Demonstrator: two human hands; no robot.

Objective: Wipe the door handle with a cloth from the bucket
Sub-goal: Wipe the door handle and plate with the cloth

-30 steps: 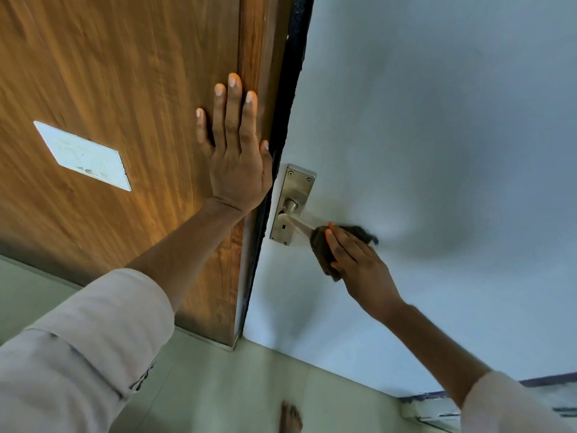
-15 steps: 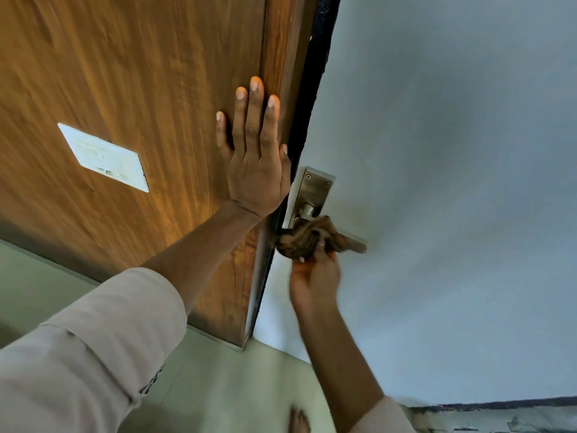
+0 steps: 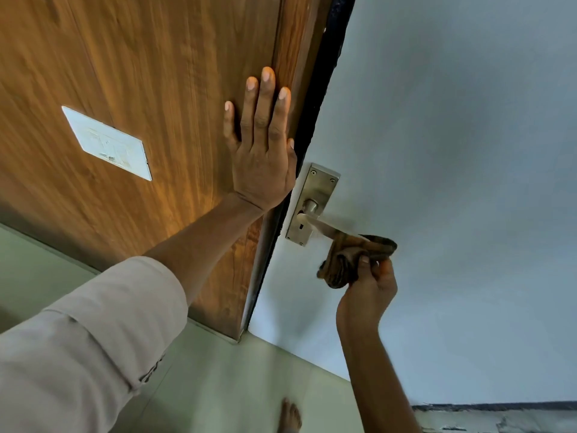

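Note:
A metal lever door handle [image 3: 324,225] on a steel backplate [image 3: 315,189] is fixed near the left edge of a pale grey door [image 3: 452,182]. A brown striped cloth [image 3: 349,256] is wrapped over the outer end of the lever, hiding its tip. My right hand [image 3: 368,292] grips the cloth from below. My left hand [image 3: 262,145] lies flat, fingers spread, against the wooden panel [image 3: 140,73] beside the door's edge. No bucket is in view.
A white switch plate [image 3: 107,143] is set in the wooden panel to the left. A dark rubber strip [image 3: 315,104] runs along the frame edge. Pale green floor tiles [image 3: 234,385] lie below, with a bare foot [image 3: 290,417] at the bottom.
My right hand has slid the cloth from the lever's base outward to its far end. One second ago it held the cloth at the lever's tip from the right side.

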